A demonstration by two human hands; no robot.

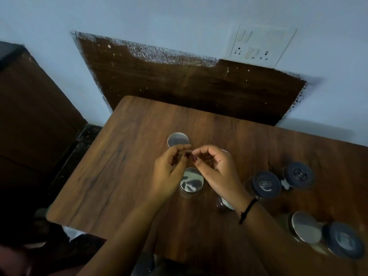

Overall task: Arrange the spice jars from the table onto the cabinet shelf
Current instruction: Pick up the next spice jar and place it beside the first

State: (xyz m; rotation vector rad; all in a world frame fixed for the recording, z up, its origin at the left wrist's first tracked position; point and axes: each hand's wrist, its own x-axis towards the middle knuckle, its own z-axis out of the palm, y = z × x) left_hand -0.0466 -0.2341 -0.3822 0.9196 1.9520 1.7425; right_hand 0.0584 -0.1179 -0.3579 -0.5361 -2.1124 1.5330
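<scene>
Several spice jars stand on the wooden table (119, 166). Two with steel lids are in the middle, one at the back (177, 139) and one nearer (191, 180). My left hand (169, 172) and right hand (217, 172) hover above these, fingers loosely curved, fingertips almost meeting, holding nothing. Another jar (226, 204) peeks out under my right wrist. Two dark-lidded jars (265, 184) (298, 174) stand to the right. A steel-lidded jar (306, 227) and a dark-lidded jar (343, 241) stand at the near right.
A dark brown piece of furniture (29, 116) stands left of the table. A dark wooden panel (189, 86) leans on the pale wall behind, below a switch plate (258, 44). The scene is dim and slightly blurred.
</scene>
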